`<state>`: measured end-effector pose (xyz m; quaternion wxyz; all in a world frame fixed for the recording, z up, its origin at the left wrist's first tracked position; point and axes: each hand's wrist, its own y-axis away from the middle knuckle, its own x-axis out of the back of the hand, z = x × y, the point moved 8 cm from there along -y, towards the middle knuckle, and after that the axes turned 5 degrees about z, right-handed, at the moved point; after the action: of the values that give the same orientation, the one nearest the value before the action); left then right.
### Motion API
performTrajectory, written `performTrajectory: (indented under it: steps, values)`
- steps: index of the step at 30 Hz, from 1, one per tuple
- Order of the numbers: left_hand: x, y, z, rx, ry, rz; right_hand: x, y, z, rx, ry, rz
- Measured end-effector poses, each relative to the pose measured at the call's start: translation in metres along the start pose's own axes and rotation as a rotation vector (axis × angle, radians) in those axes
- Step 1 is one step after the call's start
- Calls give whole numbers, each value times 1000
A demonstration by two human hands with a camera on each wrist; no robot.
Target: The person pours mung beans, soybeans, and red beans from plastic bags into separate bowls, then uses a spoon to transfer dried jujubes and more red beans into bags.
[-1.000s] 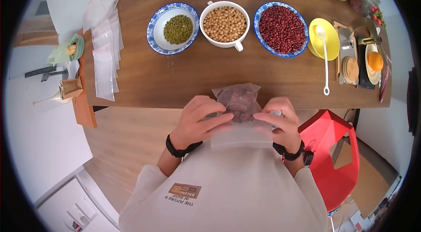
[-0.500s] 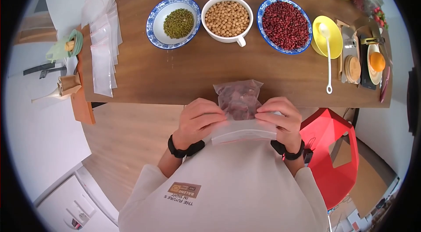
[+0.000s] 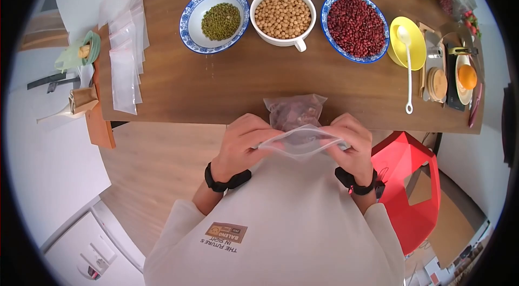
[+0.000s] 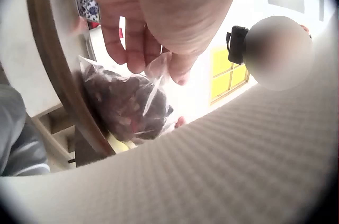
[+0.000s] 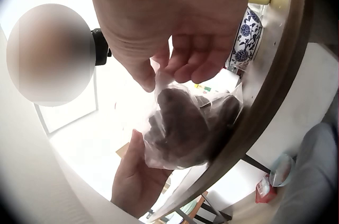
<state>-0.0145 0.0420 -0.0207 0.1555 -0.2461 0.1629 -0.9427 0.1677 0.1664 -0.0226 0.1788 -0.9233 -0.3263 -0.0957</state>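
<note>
A clear zip bag [image 3: 294, 112] with dark reddish-brown pieces in its bottom lies over the table's front edge, close to the person's body. My left hand [image 3: 244, 143] pinches one side of its mouth between thumb and fingers. On the opposite side, my right hand [image 3: 352, 144] pinches the other edge. Between them the bag's mouth gapes. The left wrist view shows the filled part of the bag [image 4: 127, 104] hanging below the left fingers. Dark, lumpy contents show through the plastic bag [image 5: 183, 128] in the right wrist view.
Behind the hands on the table [image 3: 216, 88] stand a bowl of green beans [image 3: 189, 37], a white pot of chickpeas [image 3: 284, 15] and a bowl of red beans [image 3: 357, 26]. A yellow bowl [image 3: 397, 56] with a white spoon [image 3: 409, 78] is right; empty zip bags [image 3: 123, 78] lie left.
The bag's mouth, flat and closed earlier, has spread apart between my hands. Its top edge has risen toward the fingers. Tabletop things sit slightly higher in the head view.
</note>
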Motion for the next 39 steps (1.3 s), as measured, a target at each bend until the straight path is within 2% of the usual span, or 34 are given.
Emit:
performTrajectory:
  steps: [1,3,4,6,7,9,12,15,21,24,27,33,39]
  values:
    - [0,3,0,3,2,-3,2,2,3,-5,-1,1]
    - [2,9,-12,156,109,20,2,5,12,-48,-66,-36]
    - [1,9,-11,155,110,21,2,5,11,-47,-65,-36]
    - [-1,13,-19,285,176,65,-1,8,21,-207,-100,-20]
    - [-1,12,-18,288,176,66,-2,8,20,-209,-101,-22]
    - [-4,10,-21,402,239,52,-3,12,27,-318,-123,-12]
    - [-7,14,-24,457,237,51,-6,11,27,-373,-225,39]
    - [-12,20,-29,503,290,89,-8,15,34,-437,-246,13]
    - [-10,12,-19,351,169,52,-9,9,30,-320,-152,-38]
    - [-11,10,-18,337,171,80,-11,4,24,-319,-124,-42]
    - [-13,14,-25,422,167,19,-10,4,24,-299,-109,-26]
    - [-14,21,-35,495,220,32,-8,7,28,-323,-142,3]
    - [-13,19,-35,477,280,-45,-10,9,37,-347,-200,-30]
